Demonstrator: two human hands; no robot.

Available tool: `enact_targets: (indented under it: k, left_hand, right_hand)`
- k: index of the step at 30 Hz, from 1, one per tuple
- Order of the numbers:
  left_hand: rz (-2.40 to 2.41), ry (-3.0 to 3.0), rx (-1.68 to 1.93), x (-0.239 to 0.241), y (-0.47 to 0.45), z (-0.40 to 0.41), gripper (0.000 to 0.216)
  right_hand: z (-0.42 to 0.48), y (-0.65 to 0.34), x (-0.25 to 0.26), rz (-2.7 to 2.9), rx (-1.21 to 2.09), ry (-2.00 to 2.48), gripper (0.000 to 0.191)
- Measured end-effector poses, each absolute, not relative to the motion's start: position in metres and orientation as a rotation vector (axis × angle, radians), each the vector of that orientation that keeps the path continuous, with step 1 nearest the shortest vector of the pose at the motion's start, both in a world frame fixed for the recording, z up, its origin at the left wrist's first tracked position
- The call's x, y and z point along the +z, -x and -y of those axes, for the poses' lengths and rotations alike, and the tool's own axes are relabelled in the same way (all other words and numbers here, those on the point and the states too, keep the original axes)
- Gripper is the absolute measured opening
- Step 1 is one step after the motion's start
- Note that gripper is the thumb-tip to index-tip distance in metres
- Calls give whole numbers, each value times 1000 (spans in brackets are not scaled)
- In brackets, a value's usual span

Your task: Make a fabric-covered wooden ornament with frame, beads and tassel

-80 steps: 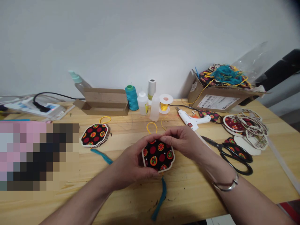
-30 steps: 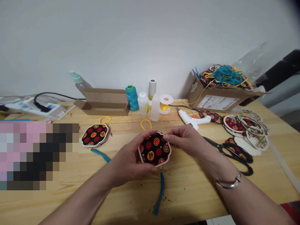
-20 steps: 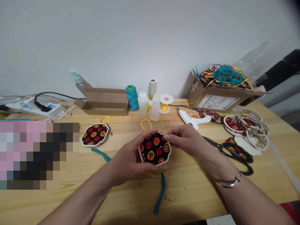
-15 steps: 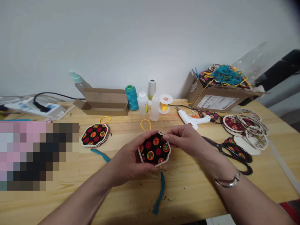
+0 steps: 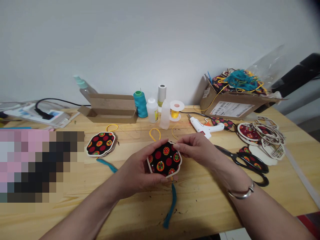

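Observation:
My left hand (image 5: pixel 138 171) grips a fabric-covered ornament (image 5: pixel 164 159), black with red and orange flowers on a pale wooden backing, from its left side and lower edge. My right hand (image 5: pixel 197 149) pinches the ornament's upper right edge between thumb and fingers. A yellow cord loop (image 5: pixel 154 133) sticks out at the top and a teal tassel (image 5: pixel 170 206) hangs from the bottom onto the wooden table (image 5: pixel 200 203). A silver bangle (image 5: pixel 240 194) circles my right wrist.
A small stack of matching ornaments (image 5: pixel 101 143) lies to the left. A white glue gun (image 5: pixel 205 127), black scissors (image 5: pixel 247 163) and cut-out pieces (image 5: pixel 265 135) lie on the right. Teal thread spool (image 5: pixel 140 104), bottles (image 5: pixel 152 109), two cardboard boxes (image 5: pixel 110 108) (image 5: pixel 232 106) stand at the back.
The ornament has shifted slightly left and tilted up toward me since 2.7 s ago, its tassel trailing along. Over the last second both hands have hardly moved.

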State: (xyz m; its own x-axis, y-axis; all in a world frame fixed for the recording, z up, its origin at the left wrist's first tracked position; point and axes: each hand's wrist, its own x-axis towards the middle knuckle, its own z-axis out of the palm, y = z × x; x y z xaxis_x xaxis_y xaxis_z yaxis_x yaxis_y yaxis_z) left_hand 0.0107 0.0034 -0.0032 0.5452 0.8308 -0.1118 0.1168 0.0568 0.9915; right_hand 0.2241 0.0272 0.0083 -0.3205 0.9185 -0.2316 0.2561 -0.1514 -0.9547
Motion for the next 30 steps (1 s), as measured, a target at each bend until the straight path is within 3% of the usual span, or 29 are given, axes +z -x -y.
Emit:
enact_targets:
  k: [30]
  left_hand:
    - [-908, -1501, 623, 0, -8, -2, 82]
  right_hand:
    - [-25, -227, 15, 1584, 1556, 1319, 37]
